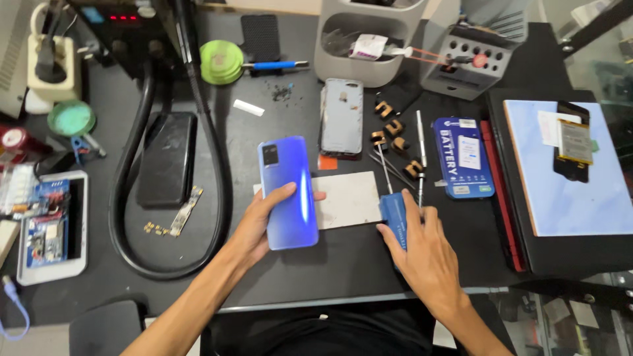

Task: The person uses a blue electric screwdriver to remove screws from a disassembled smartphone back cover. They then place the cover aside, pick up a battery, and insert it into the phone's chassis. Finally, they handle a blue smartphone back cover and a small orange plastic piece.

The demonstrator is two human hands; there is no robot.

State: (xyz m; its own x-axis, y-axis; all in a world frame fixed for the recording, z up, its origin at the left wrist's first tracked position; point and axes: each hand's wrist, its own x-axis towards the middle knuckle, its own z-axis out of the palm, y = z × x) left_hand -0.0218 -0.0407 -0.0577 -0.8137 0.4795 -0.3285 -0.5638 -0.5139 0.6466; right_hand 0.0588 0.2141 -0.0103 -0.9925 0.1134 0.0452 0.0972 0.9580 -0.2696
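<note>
Blue phone back-side up, gripped in the left hand, fingers wrapped around the left edge and thumb across the lower part, long axis running away from the body and leaning slightly left. Glossy back with a bright streak of glare, dark camera block in the top corner. Right hand just to the right, closed over a small blue box, nearly level with the phone's bottom end and apart from it. Partly under the phone, a flat grey metal plate on the black mat. Farther back, a pale phone back cover and a blue battery pack
</note>
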